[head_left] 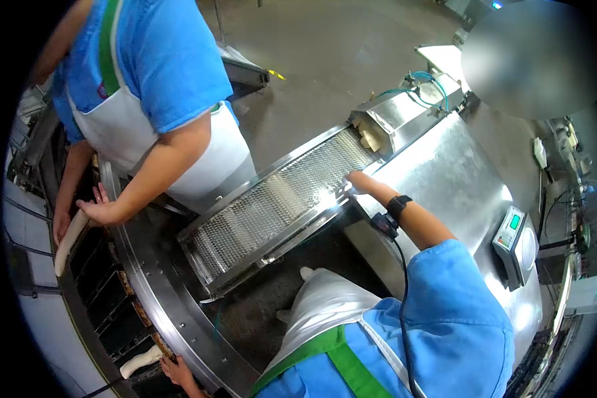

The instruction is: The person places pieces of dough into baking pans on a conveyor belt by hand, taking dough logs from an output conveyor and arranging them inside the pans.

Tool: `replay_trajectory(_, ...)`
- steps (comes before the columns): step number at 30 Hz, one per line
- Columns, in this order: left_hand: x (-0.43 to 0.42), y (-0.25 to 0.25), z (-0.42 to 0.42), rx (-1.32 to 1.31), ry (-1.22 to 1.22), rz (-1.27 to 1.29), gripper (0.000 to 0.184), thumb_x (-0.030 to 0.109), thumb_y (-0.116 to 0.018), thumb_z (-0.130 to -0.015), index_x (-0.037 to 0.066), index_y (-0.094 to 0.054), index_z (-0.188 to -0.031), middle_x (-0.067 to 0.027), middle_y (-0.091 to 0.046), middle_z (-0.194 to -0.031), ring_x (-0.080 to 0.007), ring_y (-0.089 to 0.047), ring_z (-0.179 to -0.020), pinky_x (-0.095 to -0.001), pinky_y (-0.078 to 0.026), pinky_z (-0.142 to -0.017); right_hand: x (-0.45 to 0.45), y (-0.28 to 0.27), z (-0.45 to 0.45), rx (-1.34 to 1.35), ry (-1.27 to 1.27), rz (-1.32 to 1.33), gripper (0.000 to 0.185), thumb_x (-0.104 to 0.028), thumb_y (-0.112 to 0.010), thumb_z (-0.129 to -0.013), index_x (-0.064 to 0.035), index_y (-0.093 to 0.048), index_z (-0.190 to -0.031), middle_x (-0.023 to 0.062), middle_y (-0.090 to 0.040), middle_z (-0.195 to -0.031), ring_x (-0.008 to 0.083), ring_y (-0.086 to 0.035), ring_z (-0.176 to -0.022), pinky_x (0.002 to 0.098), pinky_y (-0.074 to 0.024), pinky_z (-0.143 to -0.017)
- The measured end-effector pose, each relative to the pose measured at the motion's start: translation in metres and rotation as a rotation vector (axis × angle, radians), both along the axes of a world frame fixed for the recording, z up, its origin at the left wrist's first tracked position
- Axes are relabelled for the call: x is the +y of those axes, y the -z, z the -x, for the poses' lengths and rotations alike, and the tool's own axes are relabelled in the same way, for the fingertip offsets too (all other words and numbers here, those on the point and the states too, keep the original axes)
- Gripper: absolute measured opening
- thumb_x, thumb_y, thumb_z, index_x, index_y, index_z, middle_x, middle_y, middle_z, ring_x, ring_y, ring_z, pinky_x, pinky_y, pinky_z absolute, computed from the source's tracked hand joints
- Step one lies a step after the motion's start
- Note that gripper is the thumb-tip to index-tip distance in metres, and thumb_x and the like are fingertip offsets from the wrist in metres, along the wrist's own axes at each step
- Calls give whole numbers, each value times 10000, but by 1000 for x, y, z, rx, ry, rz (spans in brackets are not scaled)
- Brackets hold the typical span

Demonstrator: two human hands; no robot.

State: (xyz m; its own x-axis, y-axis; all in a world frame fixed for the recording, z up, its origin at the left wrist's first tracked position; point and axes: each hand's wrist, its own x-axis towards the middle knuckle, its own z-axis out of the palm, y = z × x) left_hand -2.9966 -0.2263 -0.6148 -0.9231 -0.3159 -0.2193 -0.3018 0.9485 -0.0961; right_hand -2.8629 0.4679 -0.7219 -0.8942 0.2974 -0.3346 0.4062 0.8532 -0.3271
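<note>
- Head view: one pale, dough-like strip [141, 362] lies at the lower left of the frame, across the dark trays [141, 314], with the wearer's left hand [176, 371] just beside its right end.
- Left hand: the fingers bend over the tray edge; whether they press on the strip or only on the edge, I cannot tell. Light, flat fingertips would suit so soft-looking a piece, since a pinch could dent or thin it.
- Keeping the strip straight along its slot matters too; its slightly crooked outline suggests it bends easily.
- Right hand [359, 182]: at the frame's center, by the side rail of the mesh conveyor [272, 202]. Its fingers look bent, but what they grip, if anything, is hidden. Fingertips are best kept off the mesh and clear of the metal outlet [404, 119] above it, where another pale piece [370, 136] shows.
- Black cable [404, 278] and wristwatch [397, 207] on the right arm: both could catch on the rail, so that wrist is best held high.
- Upper left: a co-worker's hands [98, 211] hold a longer strip [72, 242] along its length, a good model of even support. Leaving room between the two workers' hands would avoid a bump.
</note>
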Motion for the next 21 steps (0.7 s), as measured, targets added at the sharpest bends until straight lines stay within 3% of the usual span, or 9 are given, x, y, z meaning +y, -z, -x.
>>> replay_trajectory(3, 8, 2, 5, -36, -54, 60, 597, 340, -498, -751, 14, -314, -1217, -83, -233, -1302, -262, -186, -1191, -385, -216, -943, 8, -21, 1, -43, 44, -71, 439, -385, -606, -643, -8, -526, -852, 177, -541, -852, 329, -505, -827, 392, -414, -705)
replay_trajectory(4, 9, -3, 4, -64, -112, 90, 606, 347, -505, -745, 27, -313, -1222, -86, -249, -1296, -258, -199, -1188, -380, -226, -942, 33, 25, -4, 16, 133, -107, 454, -390, -599, -648, -9, -527, -885, 190, -533, -892, 333, -498, -852, 392, -411, -726)
replay_trajectory(6, -14, 11, 4, -23, 14, 30, 632, 382, -541, -714, 35, -345, -1204, -110, -310, -1260, -264, -270, -1154, -371, -251, -934, 17, -32, -1, 31, 314, -122, 372, -236, -592, -658, -21, -510, -950, 161, -542, -898, 295, -534, -795, 384, -451, -664)
replay_trajectory(7, 4, -7, -4, 87, 84, -109, 633, 399, -571, -674, 27, -402, -1157, -134, -380, -1201, -278, -339, -1107, -372, -276, -919, 40, 11, -19, 474, 231, -274, 441, -251, -618, -652, -26, -488, -1008, 164, -518, -960, 287, -521, -829, 381, -437, -699)
replay_trajectory(9, 29, -18, -7, 232, 112, 71, 601, 366, -564, -649, 25, -427, -1125, -164, -425, -1138, -302, -386, -1060, -384, -303, -882, 108, 92, -13, 315, 73, 72, 419, -235, -547, -735, -47, -436, -1093, 129, -464, -1078, 249, -454, -977, 360, -380, -820)
replay_trajectory(11, 37, -24, -17, 143, -55, -96, 637, 381, -501, -689, 35, -331, -1198, -156, -299, -1238, -326, -221, -1158, -465, -181, -917, 157, 91, -2, 320, -362, -1035, 363, -254, -461, -802, -43, -448, -1097, 150, -396, -1185, 276, -383, -1082, 337, -349, -863)
replay_trajectory(12, 36, -19, -20, 174, -50, -138, 633, 406, -476, -703, 41, -328, -1198, -148, -230, -1272, -316, -158, -1183, -495, -144, -913, 179, 107, -5, 643, -334, -1042, 392, -331, -478, -793, 1, -476, -1002, 136, -504, -1009, 263, -505, -865, 324, -423, -728)
replay_trajectory(18, 50, -38, -17, 284, 5, -174, 556, 276, -558, -690, 142, -354, -1190, -155, -300, -1222, -335, -234, -1150, -477, -220, -889, 129, 63, 37, 223, 792, 308, 413, -445, -523, -733, -37, -493, -791, 55, -445, -635, 189, -423, -514, 302, -355, -447)
replay_trajectory(21, 51, -39, -22, 337, 49, -155, 531, 280, -560, -681, 147, -390, -1165, -151, -299, -1224, -330, -251, -1142, -473, -239, -881, 119, 67, 47, 302, 923, 478, 373, -427, -543, -725, -56, -507, -723, 40, -437, -510, 158, -401, -387, 290, -329, -340)
